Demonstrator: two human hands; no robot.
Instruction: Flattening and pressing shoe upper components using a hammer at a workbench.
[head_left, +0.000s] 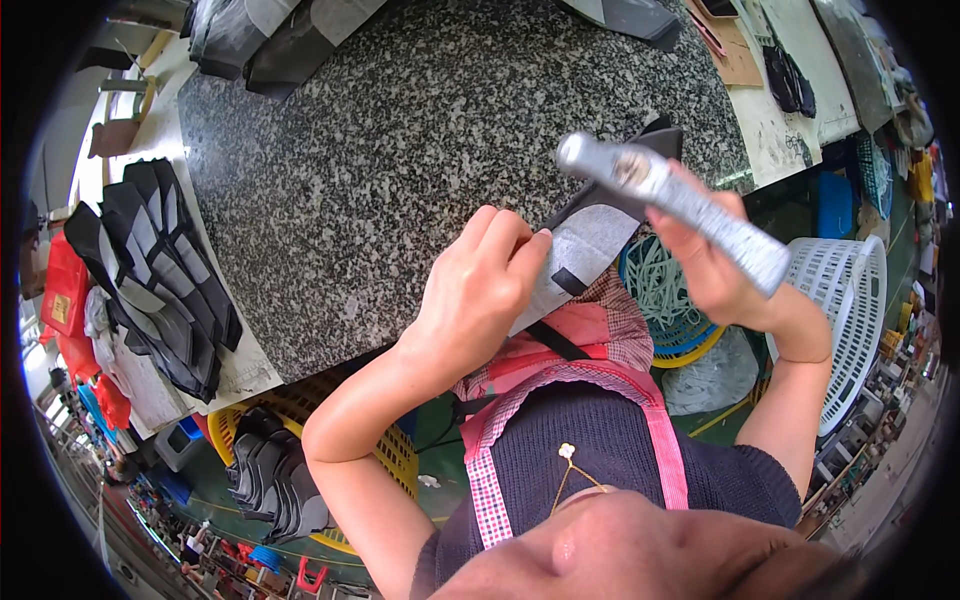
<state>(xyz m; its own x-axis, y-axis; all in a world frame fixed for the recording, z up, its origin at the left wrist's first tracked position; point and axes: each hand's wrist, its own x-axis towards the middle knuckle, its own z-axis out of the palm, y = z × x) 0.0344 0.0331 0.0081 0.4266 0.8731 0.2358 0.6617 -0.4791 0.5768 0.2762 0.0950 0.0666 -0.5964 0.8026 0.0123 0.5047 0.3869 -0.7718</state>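
Nearest is the person's pink checked apron, worn over a dark knitted top. The left forearm rises from the lower edge with the elbow bent outward and slants up to the right. The left hand is held back upward, its fingers curled in, with thumb and forefinger pinching the edge of a grey-and-black piece. That piece lies slanted across the near edge of the surface, partly overhanging the apron.

The right arm bends sharply at the elbow, and the right hand is raised above the piece's right side. Its fingers wrap around a hammer, whose metal head points up to the left; the handle is mostly hidden, so their exact grip cannot be told.

Beyond the right hand stands a white basket. Black pieces lie to the left, and more grey pieces rest on the surface's far edge.
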